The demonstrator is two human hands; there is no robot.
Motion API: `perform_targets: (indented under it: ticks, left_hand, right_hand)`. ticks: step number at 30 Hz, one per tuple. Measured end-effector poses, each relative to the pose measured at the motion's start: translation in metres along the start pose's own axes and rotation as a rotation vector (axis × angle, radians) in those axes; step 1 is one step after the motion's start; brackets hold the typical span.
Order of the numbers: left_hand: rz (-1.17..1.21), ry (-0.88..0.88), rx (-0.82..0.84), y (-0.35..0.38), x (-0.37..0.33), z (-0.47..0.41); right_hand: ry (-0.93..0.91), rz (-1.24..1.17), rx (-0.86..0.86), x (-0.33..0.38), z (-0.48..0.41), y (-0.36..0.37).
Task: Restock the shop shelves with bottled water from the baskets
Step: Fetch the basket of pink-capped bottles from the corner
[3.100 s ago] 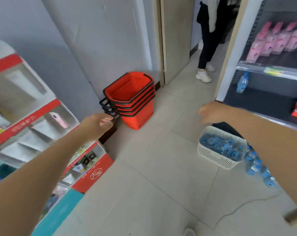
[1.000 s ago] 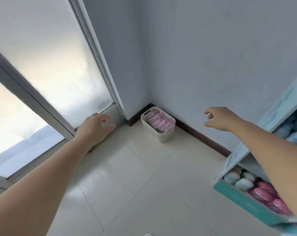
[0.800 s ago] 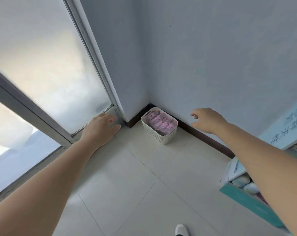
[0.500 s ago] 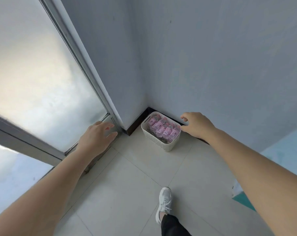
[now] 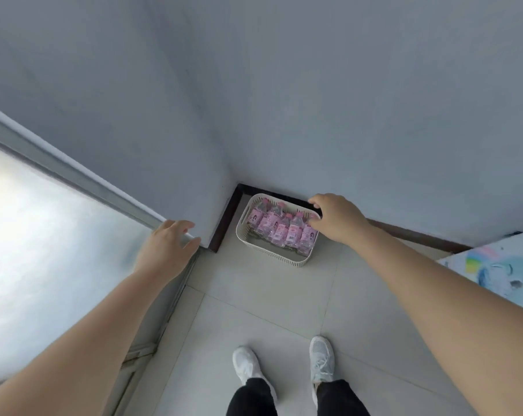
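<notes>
A white slatted basket (image 5: 271,253) stands on the floor in the corner of two grey walls. Several pink-labelled water bottles (image 5: 279,229) lie side by side in it. My right hand (image 5: 335,219) hovers over the basket's right rim, fingers loosely spread, gripping nothing that I can see. My left hand (image 5: 165,249) is held out to the left of the basket near the glass door's frame, fingers relaxed and empty.
A frosted glass door (image 5: 44,250) with a metal frame fills the left. A dark skirting board (image 5: 224,217) runs along the walls. A pale printed display stand (image 5: 500,274) juts in at the right. My two white shoes (image 5: 284,367) stand on the tiled floor.
I have stepped closer to the corner and now look down on the basket. My right hand has come over its right rim. Both my feet are in view.
</notes>
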State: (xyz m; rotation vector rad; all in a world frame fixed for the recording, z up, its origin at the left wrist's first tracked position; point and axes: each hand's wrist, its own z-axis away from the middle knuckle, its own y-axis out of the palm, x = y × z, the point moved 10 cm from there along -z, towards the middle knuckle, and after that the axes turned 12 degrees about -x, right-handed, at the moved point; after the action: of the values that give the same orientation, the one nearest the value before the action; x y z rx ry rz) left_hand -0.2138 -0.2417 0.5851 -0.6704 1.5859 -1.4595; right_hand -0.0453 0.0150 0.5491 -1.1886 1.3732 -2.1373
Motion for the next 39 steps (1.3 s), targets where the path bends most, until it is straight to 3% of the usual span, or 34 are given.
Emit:
perform_targets:
  ticks: [10, 17, 23, 27, 31, 34, 39]
  left_hand:
    - [-0.077, 0.258, 0.277, 0.187, 0.025, -0.188]
    - [-0.029, 0.208, 0.389, 0.357, 0.047, -0.271]
    - [-0.065, 0.198, 0.363, 0.502, 0.069, -0.319]
    - [-0.027, 0.08, 0.426, 0.586, 0.094, -0.331]
    - [0.347, -0.2, 0.409, 0.634, 0.116, -0.342]
    - [0.528, -0.348, 0.379, 0.648, 0.119, -0.34]
    - [0.605, -0.474, 0.455, 0.653, 0.12, -0.334]
  right_hand:
    - [0.389, -0.001, -0.035, -0.101, -0.104, 0.123]
    - [0.596, -0.119, -0.108, -0.187, -0.156, 0.252]
    - [0.68, -0.105, -0.103, -0.268, -0.191, 0.378]
    - [0.888, -0.211, -0.186, -0.323, -0.191, 0.442]
    - [1.171, -0.604, -0.325, -0.357, -0.186, 0.5]
    - [1.26, -0.789, -0.428, -0.366, -0.187, 0.521]
    - [1.318, -0.89, -0.42, -0.367, -0.191, 0.532]
